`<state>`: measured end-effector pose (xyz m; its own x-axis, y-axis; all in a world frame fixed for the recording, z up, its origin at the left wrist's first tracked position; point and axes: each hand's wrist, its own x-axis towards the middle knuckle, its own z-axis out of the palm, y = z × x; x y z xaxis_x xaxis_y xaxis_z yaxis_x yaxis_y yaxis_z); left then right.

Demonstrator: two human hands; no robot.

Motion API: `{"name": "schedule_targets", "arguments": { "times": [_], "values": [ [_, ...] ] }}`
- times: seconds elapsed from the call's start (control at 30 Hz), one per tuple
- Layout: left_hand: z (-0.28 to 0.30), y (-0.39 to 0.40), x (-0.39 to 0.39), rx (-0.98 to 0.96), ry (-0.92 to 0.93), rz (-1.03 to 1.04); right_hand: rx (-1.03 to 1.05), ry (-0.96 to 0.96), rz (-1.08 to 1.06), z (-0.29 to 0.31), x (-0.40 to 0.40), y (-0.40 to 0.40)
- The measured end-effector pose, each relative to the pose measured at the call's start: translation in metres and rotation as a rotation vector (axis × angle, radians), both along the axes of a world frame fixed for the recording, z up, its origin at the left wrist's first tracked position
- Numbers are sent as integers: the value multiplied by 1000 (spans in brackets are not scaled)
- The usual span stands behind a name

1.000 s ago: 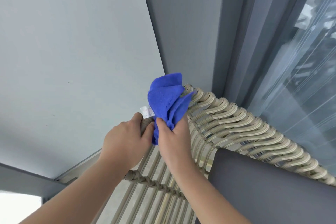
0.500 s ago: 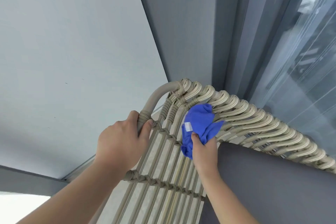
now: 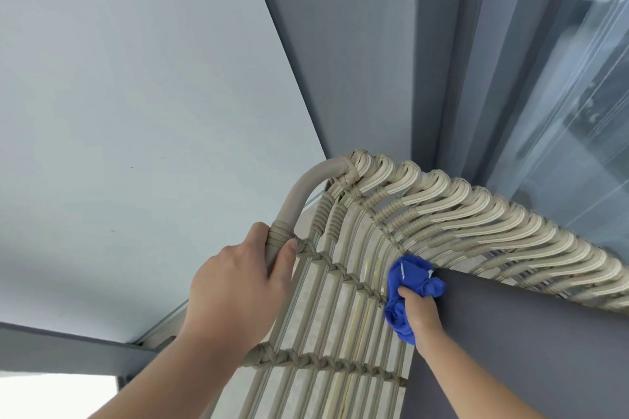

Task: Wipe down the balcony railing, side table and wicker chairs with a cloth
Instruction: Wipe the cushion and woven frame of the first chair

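A: We start at our right hand (image 3: 419,313). What do we see it doing?

B: Its fingers are curled round a bunched blue cloth (image 3: 408,286), gripping it and pressing it against the woven back of the wicker chair (image 3: 442,211). The cloth sits low on the slats, right at the corner where the dark grey cushion (image 3: 517,343) meets the weave, and it touches both. A small white tag shows on the cloth's upper fold.

A: And our left hand (image 3: 235,289)?

B: It grips the chair's frame tube (image 3: 299,194) on the left side, fingers wrapped over the far side and the thumb pressed along the near side, just below a band of wound cord. Above the hand, the tube bends round into the chair's top edge.

A: What do we see of the chair beyond the hands?

B: Pale upright slats run down between our two forearms, crossed by two braided bands, one passing by our right hand and one lower, near our left wrist. Along the top, thick loops of wicker curl over the rim in a row reaching to the right.

A: And past the chair?

B: A plain light wall (image 3: 136,112) on the left, a grey panel (image 3: 357,61) behind the chair's top corner, and glass (image 3: 578,112) with reflections on the right.
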<state>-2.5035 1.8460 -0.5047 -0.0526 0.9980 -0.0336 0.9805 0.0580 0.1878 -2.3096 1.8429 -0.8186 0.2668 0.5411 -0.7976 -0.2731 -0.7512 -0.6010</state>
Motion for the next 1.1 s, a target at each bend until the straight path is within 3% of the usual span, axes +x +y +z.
{"name": "schedule_targets", "arguments": {
  "times": [0.27, 0.8, 1.0, 1.1],
  "values": [
    [-1, 2, -5, 24, 33, -2, 119, -28, -27, 39, -7, 1],
    [-9, 3, 2, 27, 62, 20, 751, -193, 28, 204, -61, 7],
    [-4, 4, 2, 7, 31, 34, 1043, -204, 74, 262, -81, 2],
    [-1, 4, 4, -17, -17, 81, 1072, -151, 111, 275, -81, 1]
  ]
}}
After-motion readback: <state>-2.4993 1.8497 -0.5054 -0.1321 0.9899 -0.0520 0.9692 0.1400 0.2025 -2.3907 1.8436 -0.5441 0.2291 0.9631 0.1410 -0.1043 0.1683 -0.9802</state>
